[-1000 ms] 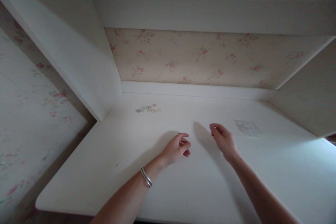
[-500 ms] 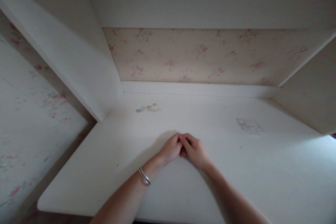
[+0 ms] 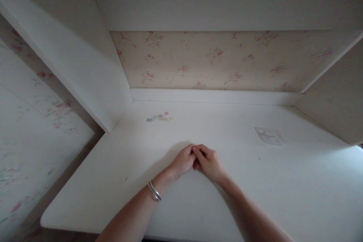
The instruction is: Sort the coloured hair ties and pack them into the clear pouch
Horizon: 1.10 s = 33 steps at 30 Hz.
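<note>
My left hand (image 3: 183, 160) and my right hand (image 3: 209, 162) meet over the middle of the white desk (image 3: 181, 211). Both are closed, with thumbs and fingers pressed together at the tips. Whatever they may hold between them is hidden by the fingers. A silver bangle (image 3: 154, 191) circles my left wrist. Beyond my hands, to the left, lies a loose cluster of small coloured rings (image 3: 161, 118), several of them touching. A clear plastic bag (image 3: 270, 136) lies flat on the desk to the right of my right hand.
A small dark sliver (image 3: 126, 179) lies left of my left forearm, and a tiny speck (image 3: 259, 159) sits below the bag. White side panels (image 3: 93, 75) and an overhead shelf (image 3: 198, 13) enclose the desk. Behind is floral wallpaper (image 3: 198, 60).
Almost nothing differs. The camera view has shifted very slightly, while both hands keep their closed pose together at the same spot.
</note>
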{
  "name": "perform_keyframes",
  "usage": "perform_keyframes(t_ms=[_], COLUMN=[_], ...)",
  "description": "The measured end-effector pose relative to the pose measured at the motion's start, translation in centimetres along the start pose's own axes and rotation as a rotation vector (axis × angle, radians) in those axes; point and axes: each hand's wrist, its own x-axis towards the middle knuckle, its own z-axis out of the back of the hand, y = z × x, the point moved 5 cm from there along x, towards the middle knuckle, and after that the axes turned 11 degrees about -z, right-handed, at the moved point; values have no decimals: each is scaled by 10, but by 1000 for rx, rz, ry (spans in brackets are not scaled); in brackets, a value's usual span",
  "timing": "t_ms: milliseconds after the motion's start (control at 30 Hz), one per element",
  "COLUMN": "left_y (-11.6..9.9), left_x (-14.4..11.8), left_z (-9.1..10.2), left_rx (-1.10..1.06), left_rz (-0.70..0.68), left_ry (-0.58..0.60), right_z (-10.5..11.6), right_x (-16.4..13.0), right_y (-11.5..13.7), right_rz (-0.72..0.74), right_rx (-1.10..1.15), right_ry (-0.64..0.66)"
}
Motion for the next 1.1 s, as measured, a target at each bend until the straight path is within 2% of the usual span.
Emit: perform_keyframes(t_ms=[1100], left_y=[0], left_x=[0], left_z=[-2], left_rx=[-1], left_rz=[-13], left_ry=[11], right_z=[2], right_x=[-2], right_y=[4], right_rz=[50], right_rx=[-83], right_ry=[11])
